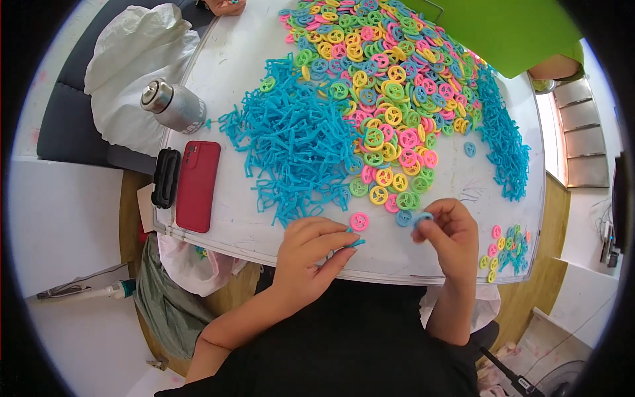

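My left hand [309, 255] rests near the table's front edge and pinches a small blue plastic stick piece [355, 243]. My right hand [448, 235] holds a small blue plastic wheel [422, 218] between thumb and fingers. A pink wheel [359, 221] and a blue wheel [403, 218] lie on the white table [238, 66] between my hands. Beyond them spread a heap of blue stick pieces [291, 142] and a large pile of pink, yellow, green and blue wheels [390, 92].
A red phone [197, 185], a black clip-like object [165, 177] and a metal flask [173, 106] lie at the table's left. More blue pieces [506, 142] and a small cluster of wheels [506, 248] lie at the right. Another person's hand [225, 5] shows at the far edge.
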`<state>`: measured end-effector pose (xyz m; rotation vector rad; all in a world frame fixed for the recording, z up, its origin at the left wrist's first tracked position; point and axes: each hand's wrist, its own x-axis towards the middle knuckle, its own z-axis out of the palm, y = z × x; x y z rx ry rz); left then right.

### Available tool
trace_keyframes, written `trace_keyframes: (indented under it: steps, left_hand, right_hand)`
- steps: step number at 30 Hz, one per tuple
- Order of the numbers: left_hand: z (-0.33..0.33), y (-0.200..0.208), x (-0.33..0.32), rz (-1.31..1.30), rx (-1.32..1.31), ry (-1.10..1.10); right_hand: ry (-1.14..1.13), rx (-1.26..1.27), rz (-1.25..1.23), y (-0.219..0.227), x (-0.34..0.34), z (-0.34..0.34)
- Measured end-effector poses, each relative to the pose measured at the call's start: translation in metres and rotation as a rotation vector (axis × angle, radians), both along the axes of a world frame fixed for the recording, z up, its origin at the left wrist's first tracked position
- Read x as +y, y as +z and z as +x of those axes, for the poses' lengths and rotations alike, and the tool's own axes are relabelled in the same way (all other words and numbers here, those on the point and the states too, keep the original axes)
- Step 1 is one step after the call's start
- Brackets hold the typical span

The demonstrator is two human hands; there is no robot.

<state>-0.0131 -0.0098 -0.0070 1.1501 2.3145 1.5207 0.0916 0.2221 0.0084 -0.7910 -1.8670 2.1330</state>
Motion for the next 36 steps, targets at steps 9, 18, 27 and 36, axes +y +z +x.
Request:
trace_keyframes:
  steps: [9, 18, 27, 36]
  left_hand:
    - [0.017, -0.003, 0.012, 0.217, -0.313, 0.039]
    - [0.013, -0.003, 0.008, 0.143, 0.249, 0.122]
    - [0.007, 0.005, 0.003, 0.019, 0.182, 0.034]
    - [0.007, -0.004, -0.005, -0.018, 0.016, -0.039]
  right_hand:
    - [0.25, 0.236, -0.108, -0.012, -0.046, -0.006]
    - [0.025, 0.115, -0.534, -0.02, -0.059, -0.009]
    - [0.301, -0.014, 0.143, 0.001, -0.053, -0.015]
    - [0.361, 0.121, 0.231, -0.009, -0.047, -0.007]
